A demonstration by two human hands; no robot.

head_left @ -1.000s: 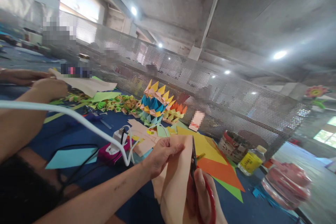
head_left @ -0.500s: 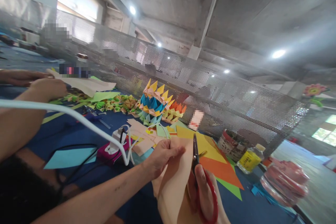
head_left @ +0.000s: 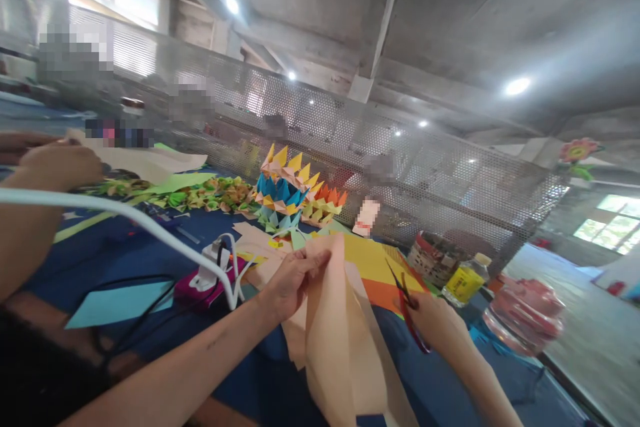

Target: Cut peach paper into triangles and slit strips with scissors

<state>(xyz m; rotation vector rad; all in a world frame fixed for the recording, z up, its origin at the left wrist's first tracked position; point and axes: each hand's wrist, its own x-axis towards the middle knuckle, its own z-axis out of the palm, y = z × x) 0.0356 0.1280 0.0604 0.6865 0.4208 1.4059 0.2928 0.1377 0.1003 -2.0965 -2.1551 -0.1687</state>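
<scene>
My left hand (head_left: 295, 277) pinches the upper edge of a peach-coloured paper sheet (head_left: 327, 327), which hangs in a loose curl in front of me. To its right, my right hand (head_left: 433, 320) grips red-handled scissors (head_left: 404, 293). Their blades point up and left, slightly parted and clear of the peach sheet. Under and behind the sheet lie more peach paper, a yellow sheet (head_left: 365, 257) and an orange sheet (head_left: 383, 295).
A purple power strip (head_left: 200, 290) with a white cable and light blue paper (head_left: 117, 303) lie left. Folded-paper rings (head_left: 283, 190) stand behind. A yellow-labelled bottle (head_left: 465, 281) and a pink clear container (head_left: 525, 317) are right. Another person's hand (head_left: 60, 163) holds paper at far left.
My right hand has moved right with the scissors, away from the peach sheet's edge. The sheet now curls open below my left hand. The whole view has shifted slightly.
</scene>
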